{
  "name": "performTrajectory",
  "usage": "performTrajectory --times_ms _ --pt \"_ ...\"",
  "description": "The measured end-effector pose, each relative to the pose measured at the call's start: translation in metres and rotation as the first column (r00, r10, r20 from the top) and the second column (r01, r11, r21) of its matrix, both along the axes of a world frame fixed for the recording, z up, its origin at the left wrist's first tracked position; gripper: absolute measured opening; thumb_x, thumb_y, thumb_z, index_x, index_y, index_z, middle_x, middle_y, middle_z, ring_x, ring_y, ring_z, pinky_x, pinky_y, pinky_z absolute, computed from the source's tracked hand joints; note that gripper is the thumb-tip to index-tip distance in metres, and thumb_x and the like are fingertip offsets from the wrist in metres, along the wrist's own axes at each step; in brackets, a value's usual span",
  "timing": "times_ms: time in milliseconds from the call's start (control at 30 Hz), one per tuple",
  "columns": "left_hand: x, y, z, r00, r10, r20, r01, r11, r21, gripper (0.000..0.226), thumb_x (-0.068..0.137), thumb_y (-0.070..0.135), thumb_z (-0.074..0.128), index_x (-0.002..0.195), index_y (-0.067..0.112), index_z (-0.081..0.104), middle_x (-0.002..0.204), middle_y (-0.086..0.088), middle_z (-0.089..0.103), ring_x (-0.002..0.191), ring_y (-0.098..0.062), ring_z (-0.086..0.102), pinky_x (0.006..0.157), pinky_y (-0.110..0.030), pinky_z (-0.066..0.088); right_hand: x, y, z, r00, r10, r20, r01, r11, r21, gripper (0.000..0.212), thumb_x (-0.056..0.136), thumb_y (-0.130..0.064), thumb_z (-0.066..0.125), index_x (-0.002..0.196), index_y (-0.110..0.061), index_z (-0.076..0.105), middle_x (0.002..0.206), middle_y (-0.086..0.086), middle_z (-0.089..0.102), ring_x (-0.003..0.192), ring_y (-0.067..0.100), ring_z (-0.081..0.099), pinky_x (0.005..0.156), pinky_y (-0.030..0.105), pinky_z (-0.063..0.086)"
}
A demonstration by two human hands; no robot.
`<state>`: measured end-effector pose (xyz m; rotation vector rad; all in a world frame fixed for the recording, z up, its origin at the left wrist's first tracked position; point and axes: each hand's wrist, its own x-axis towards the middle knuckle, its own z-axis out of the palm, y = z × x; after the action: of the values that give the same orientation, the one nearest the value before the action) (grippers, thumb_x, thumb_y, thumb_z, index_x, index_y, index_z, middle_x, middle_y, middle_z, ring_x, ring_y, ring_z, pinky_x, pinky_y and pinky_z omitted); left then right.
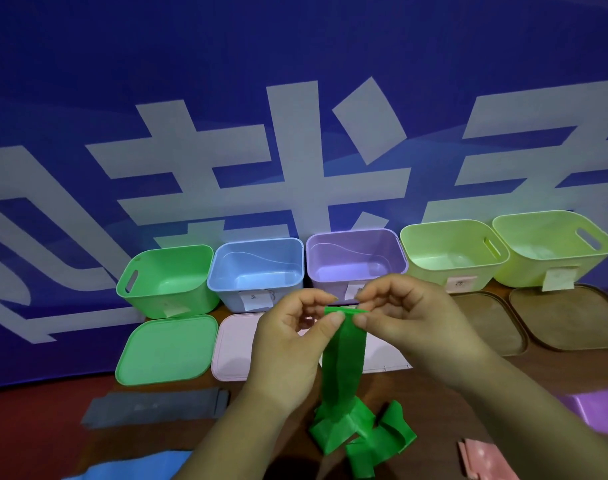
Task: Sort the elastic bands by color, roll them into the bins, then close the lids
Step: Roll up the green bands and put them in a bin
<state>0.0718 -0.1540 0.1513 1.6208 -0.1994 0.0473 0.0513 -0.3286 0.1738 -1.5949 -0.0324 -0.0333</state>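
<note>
Both hands pinch the top edge of the green band point(344, 344) at the centre of the frame, the left hand point(292, 337) gripping its left corner between thumb and forefinger and the right hand point(406, 317) its right corner. The band hangs down to a crumpled heap on the table point(396, 389) at lower centre. The hands hide the middle of the pink lid point(233, 344) and part of the label on the purple bin point(356, 258). A blue band point(122, 465) at lower left, a purple band point(593, 410) at the right edge and a pink band point(482, 459) at lower right are cut off by the frame. Paper labels on the green bin point(167, 275), the blue bin point(257, 268), the left yellow-green bin point(451, 251) and the right yellow-green bin point(552, 244) carry handwriting too small to read. The large white characters on the blue banner point(87, 64) are cropped.
</note>
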Motion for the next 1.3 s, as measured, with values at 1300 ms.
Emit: performTrajectory --times_ms 1300 --pt "-0.043 0.077 -0.131 0.912 0.166 -0.375 -0.070 0.964 0.256 0.021 0.081 0.008 0.069 0.080 0.028 0.070 0.077 0.001 0.067 0.072 -0.006 0.060 0.068 -0.017 0.046 -0.063 0.007 -0.263 0.837 -0.105 -0.537 -0.300 0.731 -0.612 0.034 0.075 -0.026 0.074 0.071 -0.031 0.041 0.064 -0.011 0.050 0.070 0.016 0.051 0.053 0.018 0.033"
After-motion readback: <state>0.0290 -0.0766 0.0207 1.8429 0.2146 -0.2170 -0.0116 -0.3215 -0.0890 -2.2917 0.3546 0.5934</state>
